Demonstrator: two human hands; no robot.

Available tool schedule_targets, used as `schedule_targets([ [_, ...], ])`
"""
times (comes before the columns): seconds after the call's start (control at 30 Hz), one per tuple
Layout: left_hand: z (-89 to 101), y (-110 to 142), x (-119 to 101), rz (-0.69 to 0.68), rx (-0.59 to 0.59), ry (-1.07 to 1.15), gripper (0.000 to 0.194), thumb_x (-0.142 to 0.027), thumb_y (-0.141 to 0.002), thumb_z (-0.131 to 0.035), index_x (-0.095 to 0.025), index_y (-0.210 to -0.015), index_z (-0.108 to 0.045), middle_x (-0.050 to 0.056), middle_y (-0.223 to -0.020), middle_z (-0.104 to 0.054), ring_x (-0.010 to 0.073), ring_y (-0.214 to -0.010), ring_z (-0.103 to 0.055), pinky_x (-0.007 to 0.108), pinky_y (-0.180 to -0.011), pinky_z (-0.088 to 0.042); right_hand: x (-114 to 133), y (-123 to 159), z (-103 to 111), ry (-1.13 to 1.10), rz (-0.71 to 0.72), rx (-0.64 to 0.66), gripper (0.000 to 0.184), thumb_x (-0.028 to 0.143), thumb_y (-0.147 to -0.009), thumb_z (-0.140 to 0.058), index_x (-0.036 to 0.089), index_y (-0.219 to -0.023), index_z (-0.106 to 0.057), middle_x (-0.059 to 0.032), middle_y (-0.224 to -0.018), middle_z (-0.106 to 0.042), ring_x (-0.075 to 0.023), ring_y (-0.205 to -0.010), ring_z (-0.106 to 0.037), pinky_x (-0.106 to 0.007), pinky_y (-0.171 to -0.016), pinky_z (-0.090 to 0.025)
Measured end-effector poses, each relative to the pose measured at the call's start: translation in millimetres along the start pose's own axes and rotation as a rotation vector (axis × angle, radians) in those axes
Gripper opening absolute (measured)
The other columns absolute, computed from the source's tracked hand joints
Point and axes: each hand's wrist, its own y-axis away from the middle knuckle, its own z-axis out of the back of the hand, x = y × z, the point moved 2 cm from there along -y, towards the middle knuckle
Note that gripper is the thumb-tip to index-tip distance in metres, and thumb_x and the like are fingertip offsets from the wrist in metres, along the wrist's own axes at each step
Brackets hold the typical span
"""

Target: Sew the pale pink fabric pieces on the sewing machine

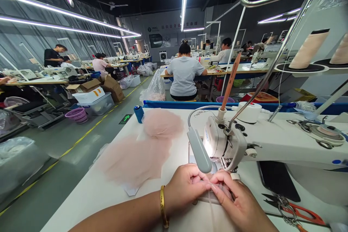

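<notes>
Just in front of the needle area of a white sewing machine (217, 139), both hands pinch a thin strip of sheer pale pink fabric (210, 206). My left hand (186, 185), with a gold bracelet at the wrist, has thumb and index finger closed on it. Close beside, almost touching at the fingertips, my right hand (237, 196) pinches the same strip. The strip hangs down toward me from between the thumbs. A grey lamp (199, 152) partly covers the presser foot, and the hands hide the needle plate.
Sheer pink fabric pieces (136, 163) lie on the white table to the left, near a blue thread spool (139, 114). On the right are a phone (278, 179) and orange-handled scissors (306, 214). Thread cones (310, 49) stand above. A person (185, 72) sits ahead.
</notes>
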Motion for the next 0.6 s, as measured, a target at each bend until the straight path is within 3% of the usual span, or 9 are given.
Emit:
schedule_targets([
  [0.17,-1.2,0.3,0.7,0.000,0.017,0.007,0.036,-0.054,-0.082,-0.079,-0.018,-0.082,-0.081,0.004,-0.075,-0.068,0.0205,-0.075,-0.061,0.029,-0.067,-0.049,3.6,-2.2,2.4,0.027,0.029,0.011,0.039,0.060,-0.106,-0.053,0.027,-0.092,-0.069,-0.0002,-0.080,-0.064,-0.0185,-0.068,-0.056,-0.031,-0.069,-0.048],
  [0.33,-0.6,-0.2,0.2,-0.054,0.015,0.024,0.030,-0.047,-0.082,-0.077,-0.017,-0.082,-0.082,0.007,-0.083,-0.073,0.0237,-0.083,-0.067,0.032,-0.076,-0.055,1.2,-0.4,1.3,0.023,0.038,0.007,0.039,0.059,-0.106,-0.053,0.027,-0.088,-0.066,-0.0002,-0.078,-0.063,-0.0197,-0.072,-0.058,-0.031,-0.075,-0.051],
  [0.47,0.4,0.1,-1.3,-0.051,0.010,0.026,0.026,-0.043,-0.081,-0.076,-0.017,-0.081,-0.082,0.008,-0.086,-0.075,0.0245,-0.085,-0.068,0.032,-0.076,-0.055,-2.3,0.9,1.1,0.022,0.001,-0.026,0.034,0.057,-0.104,-0.055,0.027,-0.105,-0.070,-0.0009,-0.081,-0.065,-0.0198,-0.069,-0.057,-0.031,-0.070,-0.051],
  [0.6,0.4,0.6,-2.8,-0.086,0.030,0.030,0.026,-0.043,-0.083,-0.077,-0.017,-0.083,-0.080,0.008,-0.088,-0.074,0.0245,-0.087,-0.067,0.032,-0.077,-0.055,1.9,-0.8,2.4,0.029,0.017,0.010,0.033,0.057,-0.105,-0.055,0.028,-0.098,-0.070,-0.0008,-0.082,-0.065,-0.0189,-0.068,-0.056,-0.030,-0.066,-0.048],
])
